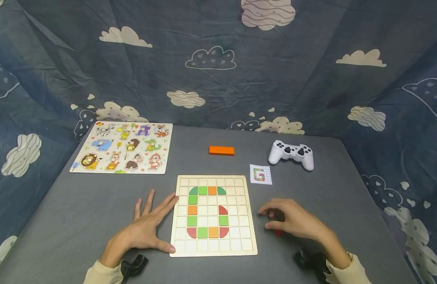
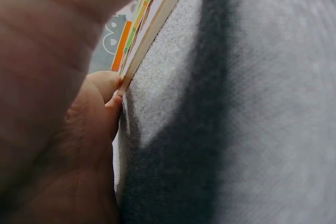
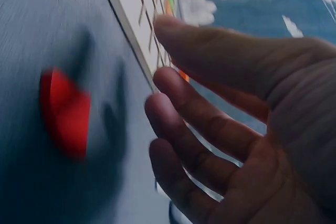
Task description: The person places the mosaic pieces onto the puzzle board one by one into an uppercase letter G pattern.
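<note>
A square wooden grid board (image 1: pixel 238 246) lies on the grey table, with green, orange and red tiles set in a G-like shape. Spread out at its left side, my left hand (image 1: pixel 145 230) touches the edge with thumb and fingertips; in the left wrist view a finger and thumb meet the board's rim (image 2: pixel 152 32). My right hand (image 1: pixel 296 221) hovers right of the board, fingers loosely bent, holding nothing. Below it lies a red quarter-round tile (image 3: pixel 67 114), mostly hidden by the hand in the head view.
A small pattern card (image 1: pixel 261 181) lies beyond the board's right corner. Behind it sits a white game controller (image 1: pixel 291 152). An orange block (image 1: pixel 222 150) rests behind the board, and an animal puzzle (image 1: pixel 111 156) lies at back left. A cloud-print cloth (image 1: pixel 218 102) hangs behind the table.
</note>
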`<state>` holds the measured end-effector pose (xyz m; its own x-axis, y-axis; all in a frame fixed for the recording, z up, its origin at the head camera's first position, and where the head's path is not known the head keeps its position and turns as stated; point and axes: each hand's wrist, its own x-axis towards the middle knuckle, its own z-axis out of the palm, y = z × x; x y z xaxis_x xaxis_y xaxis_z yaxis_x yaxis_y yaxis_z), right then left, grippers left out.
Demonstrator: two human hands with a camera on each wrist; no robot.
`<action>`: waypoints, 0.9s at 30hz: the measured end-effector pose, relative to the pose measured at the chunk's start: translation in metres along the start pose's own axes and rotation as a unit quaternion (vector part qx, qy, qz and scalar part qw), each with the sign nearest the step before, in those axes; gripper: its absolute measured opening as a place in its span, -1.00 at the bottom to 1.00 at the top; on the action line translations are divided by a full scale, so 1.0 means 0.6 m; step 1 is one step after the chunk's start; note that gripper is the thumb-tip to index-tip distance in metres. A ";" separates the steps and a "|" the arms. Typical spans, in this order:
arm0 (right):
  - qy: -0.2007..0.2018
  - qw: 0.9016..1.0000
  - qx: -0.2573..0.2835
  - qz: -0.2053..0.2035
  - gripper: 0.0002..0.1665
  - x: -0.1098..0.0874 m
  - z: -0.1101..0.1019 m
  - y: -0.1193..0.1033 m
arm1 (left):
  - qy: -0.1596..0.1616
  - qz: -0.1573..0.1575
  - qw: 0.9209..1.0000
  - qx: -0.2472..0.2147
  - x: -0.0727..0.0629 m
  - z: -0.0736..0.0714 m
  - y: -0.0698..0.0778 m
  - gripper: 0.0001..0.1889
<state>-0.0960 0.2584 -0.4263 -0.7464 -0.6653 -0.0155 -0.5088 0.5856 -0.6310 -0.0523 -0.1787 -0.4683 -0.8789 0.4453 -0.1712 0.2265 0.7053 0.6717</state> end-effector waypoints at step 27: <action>0.013 1.000 0.006 -0.021 -0.61 -0.060 0.002 0.049 | 0.001 -0.003 1.000 -0.001 0.000 0.002 -0.002 0.43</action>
<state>-0.0837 0.2989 -0.4452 -0.7350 -0.6773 0.0313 -0.5354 0.5514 -0.6398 -0.0520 -0.1786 -0.4698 -0.8814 0.4395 -0.1732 0.2201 0.7065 0.6726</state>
